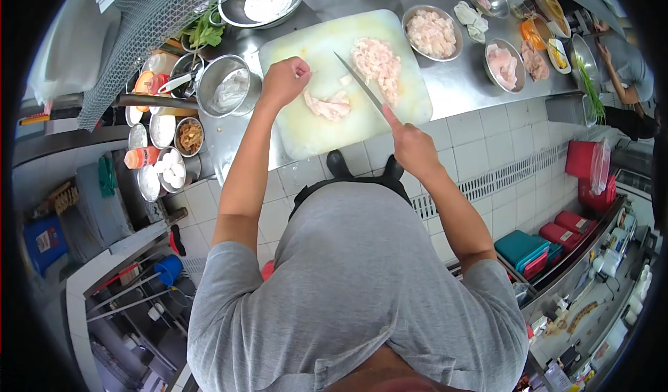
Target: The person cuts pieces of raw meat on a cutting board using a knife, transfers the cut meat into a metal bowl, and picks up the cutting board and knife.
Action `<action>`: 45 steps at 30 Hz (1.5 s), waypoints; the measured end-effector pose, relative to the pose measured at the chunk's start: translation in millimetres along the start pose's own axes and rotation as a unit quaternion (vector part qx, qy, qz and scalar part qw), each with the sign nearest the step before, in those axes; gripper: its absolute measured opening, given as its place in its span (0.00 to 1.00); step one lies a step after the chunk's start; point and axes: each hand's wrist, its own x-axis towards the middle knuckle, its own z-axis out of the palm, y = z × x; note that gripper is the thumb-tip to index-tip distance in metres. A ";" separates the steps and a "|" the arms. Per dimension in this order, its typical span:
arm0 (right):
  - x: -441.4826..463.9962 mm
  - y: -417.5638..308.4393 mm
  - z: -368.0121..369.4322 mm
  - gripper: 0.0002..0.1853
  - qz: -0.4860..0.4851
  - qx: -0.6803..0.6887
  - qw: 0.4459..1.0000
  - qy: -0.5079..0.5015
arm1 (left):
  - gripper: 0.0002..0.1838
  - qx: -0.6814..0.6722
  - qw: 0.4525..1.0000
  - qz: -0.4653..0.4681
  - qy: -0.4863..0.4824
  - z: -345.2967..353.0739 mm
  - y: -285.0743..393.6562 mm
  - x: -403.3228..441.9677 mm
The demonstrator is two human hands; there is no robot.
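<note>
My right hand (415,148) grips the handle of a long knife (362,84), its blade slanting up and left over the cutting board (299,47). Beside the blade, on its right, lies a pile of diced pale meat (376,66). A small loose piece (346,80) is left of the blade. My left hand (287,80) hovers over the board's left part with its fingers curled together; what they hold, if anything, is hidden. Below and right of it rests a strip of raw meat (328,106).
A bowl of diced meat (431,34) and a bowl of larger pieces (504,66) stand right of the board. A metal pot (228,85) is close on the left, near several small containers. Another person (626,65) stands at the far right.
</note>
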 end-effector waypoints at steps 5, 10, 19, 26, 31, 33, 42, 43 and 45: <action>-11.2 -15.7 -15.5 0.46 -0.015 0.072 0.993 0.093 | 0.09 -0.013 1.000 -0.014 0.008 -2.7 -4.0 -14.5; -14.1 -6.3 0.9 0.46 -0.005 0.015 1.000 -0.012 | 0.09 -0.019 1.000 -0.008 0.016 -6.0 -2.9 -19.5; -16.8 -9.5 13.2 0.47 -0.025 0.044 0.999 0.011 | 0.10 0.017 0.999 0.032 -0.016 8.1 7.9 -19.3; -6.1 -3.6 -1.3 0.44 -0.036 0.014 0.999 -0.011 | 0.14 0.131 0.982 0.025 -0.133 57.4 31.0 -0.9; 17.5 28.5 -2.1 0.48 -0.009 0.011 1.000 0.007 | 0.11 0.163 0.974 0.019 -0.159 68.9 44.1 10.0; 22.7 35.2 -7.5 0.47 -0.012 0.019 1.000 -0.003 | 0.11 0.129 0.982 0.000 -0.139 66.3 53.2 15.2; 12.9 48.8 -14.8 0.41 -0.063 0.103 0.993 -0.002 | 0.14 0.027 0.999 -0.013 0.027 40.7 42.7 23.3; 10.9 48.4 -19.6 0.42 -0.071 0.101 0.992 0.003 | 0.13 0.022 0.999 -0.020 0.040 34.0 40.4 13.9; 8.5 44.1 -31.5 0.42 -0.089 0.095 0.991 0.015 | 0.13 0.013 0.997 -0.032 0.067 20.4 38.0 -6.9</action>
